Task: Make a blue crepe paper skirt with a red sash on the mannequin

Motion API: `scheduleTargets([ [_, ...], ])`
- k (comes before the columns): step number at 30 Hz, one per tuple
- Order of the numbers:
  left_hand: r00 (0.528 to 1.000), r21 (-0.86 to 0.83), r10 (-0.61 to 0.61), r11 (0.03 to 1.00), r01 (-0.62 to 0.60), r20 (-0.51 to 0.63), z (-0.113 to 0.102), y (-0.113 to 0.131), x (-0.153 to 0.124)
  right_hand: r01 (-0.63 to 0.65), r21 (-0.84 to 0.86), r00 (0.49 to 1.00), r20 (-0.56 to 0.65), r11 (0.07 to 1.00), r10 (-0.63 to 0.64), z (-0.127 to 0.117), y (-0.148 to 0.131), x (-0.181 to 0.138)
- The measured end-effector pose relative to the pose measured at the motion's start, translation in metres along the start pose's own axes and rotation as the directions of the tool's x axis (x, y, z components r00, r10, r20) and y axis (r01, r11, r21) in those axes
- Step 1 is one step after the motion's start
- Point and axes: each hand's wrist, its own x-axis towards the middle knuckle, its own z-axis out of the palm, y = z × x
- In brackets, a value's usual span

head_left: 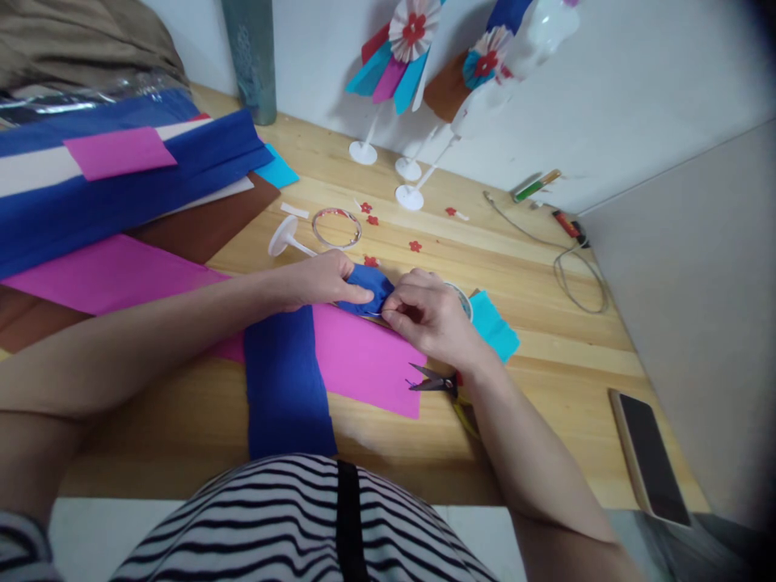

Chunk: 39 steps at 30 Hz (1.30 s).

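Both your left hand (318,280) and right hand (433,314) pinch gathered blue crepe paper (369,283), seemingly cinching it; the next move likely needs steady tension, scissors (445,384) lying at its five o'clock.

Striped top (260,529), white with thin dark stripes, bottom centre. Black vertical strap (352,521) down front. Striped sleeve (23,543), lower left, dark edge. Left hand (324,283), right hand (435,314) bare.
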Motion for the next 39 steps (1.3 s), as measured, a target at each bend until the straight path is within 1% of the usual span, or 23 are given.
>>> scheduleTargets([
  [3,1.0,0.051,0.005,0.999,-0.005,0.01,-0.002,0.003,-0.001,-0.009,-0.023,1.0,-0.021,1.0,0.009,0.002,-0.001,0.0],
  [9,0.998,0.268,0.025,0.963,-0.04,0.059,-0.005,0.014,-0.004,-0.033,0.001,0.998,-0.047,0.999,0.033,0.005,-0.002,0.0],
  [11,0.999,0.352,0.02,0.935,-0.033,0.041,-0.004,0.016,-0.005,-0.042,0.015,0.998,-0.048,0.999,0.043,0.006,-0.002,0.0],
  [14,1.0,0.482,0.013,0.876,-0.003,-0.017,0.0,0.017,-0.005,-0.045,0.037,0.998,-0.049,0.998,0.047,0.007,-0.001,0.0],
  [16,0.999,0.524,0.025,0.852,-0.01,-0.022,0.002,0.015,-0.005,-0.044,0.044,0.998,-0.051,0.998,0.047,0.008,0.0,0.0],
  [22,0.995,0.47,0.095,0.879,-0.076,-0.017,0.005,0.006,-0.004,-0.067,0.052,0.996,-0.049,0.996,0.069,0.008,0.001,-0.001],
  [26,0.995,0.459,0.097,0.885,-0.079,-0.017,0.004,0.004,-0.004,-0.094,0.05,0.995,-0.038,0.994,0.096,0.008,-0.001,-0.001],
  [32,0.993,0.488,0.115,0.866,-0.111,0.023,0.002,0.001,-0.002,-0.124,0.055,0.992,-0.018,0.991,0.125,0.008,-0.002,-0.002],
  [35,0.991,0.478,0.135,0.869,-0.131,0.027,0.002,0.0,-0.001,-0.109,0.009,0.994,-0.006,0.994,0.109,0.005,-0.005,-0.001],
  [39,0.989,0.446,0.144,0.883,-0.145,0.037,0.002,-0.002,-0.001,-0.057,-0.095,0.998,0.03,0.994,0.06,0.001,-0.01,-0.001],
])
